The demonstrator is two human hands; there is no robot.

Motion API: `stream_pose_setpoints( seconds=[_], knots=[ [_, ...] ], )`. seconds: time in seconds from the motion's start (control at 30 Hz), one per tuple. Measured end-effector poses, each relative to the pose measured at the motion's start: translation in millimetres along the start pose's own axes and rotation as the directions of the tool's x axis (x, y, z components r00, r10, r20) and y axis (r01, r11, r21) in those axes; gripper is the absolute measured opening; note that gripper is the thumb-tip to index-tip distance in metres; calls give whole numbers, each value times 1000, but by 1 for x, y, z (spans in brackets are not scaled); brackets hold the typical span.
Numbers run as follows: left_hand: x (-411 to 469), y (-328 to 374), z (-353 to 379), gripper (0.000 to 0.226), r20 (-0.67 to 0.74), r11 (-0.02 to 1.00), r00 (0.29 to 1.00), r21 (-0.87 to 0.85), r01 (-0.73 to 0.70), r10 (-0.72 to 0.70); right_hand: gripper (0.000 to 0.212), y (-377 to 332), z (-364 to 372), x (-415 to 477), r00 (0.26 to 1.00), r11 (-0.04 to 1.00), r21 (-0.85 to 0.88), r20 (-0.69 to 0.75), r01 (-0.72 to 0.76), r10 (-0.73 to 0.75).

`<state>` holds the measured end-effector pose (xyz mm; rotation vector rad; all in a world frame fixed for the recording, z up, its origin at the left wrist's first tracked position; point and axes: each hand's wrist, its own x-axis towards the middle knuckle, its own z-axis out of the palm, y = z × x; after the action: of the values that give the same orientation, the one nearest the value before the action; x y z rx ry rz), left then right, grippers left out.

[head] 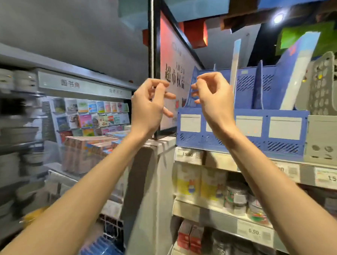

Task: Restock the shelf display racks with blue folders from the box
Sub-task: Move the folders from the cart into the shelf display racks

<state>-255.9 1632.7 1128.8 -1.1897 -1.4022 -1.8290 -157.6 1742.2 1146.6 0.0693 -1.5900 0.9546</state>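
I judge the step in hand to be the interval between placements. The left hand (149, 107) and right hand (215, 99) are both raised in front of the blue perforated plastic display rack (282, 146) on the upper shelf. The fingers of each hand are loosely curled and released, grasping nothing. The right hand is just beside the rack's left end divider; I cannot tell whether it touches. A blue-and-white flat folder (297, 68) stands in the rack's right compartment, leaning to the right, with a thin pale upright sheet (235, 65) in a compartment further left. The left compartments look unfilled. The next move calls for lowering a hand to fetch another folder. A blurred blue stack (100, 251) at lower left may be the supply; I cannot confirm the box.
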Motion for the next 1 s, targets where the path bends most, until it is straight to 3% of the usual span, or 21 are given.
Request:
stream_pose_setpoints(
  seconds=[0.3, 0.5, 0.67, 0.83, 1.0],
  knots=[
    [-44, -28, -169, 25, -191, 969, 979, 218, 113, -71, 17, -15, 139, -88, 944, 894, 392, 318, -216, 88],
    [-85, -59, -270, 15, -320, 938, 944, 294, 181, -82, 31, -14, 238, -164, 855, 844, 379, 491, -380, 165],
    [-118, -108, -349, 14, -414, 890, 897, 336, 310, -156, 13, -4, 316, -216, 802, 828, 324, 552, -459, 229],
    [-138, -164, -430, 16, -450, 842, 856, 335, 424, -253, 13, 6, 404, -266, 760, 803, 274, 573, -530, 306],
    [-161, -215, -507, 18, -512, 762, 778, 316, 565, -364, 11, 25, 480, -321, 671, 743, 195, 613, -640, 417]
  ],
)
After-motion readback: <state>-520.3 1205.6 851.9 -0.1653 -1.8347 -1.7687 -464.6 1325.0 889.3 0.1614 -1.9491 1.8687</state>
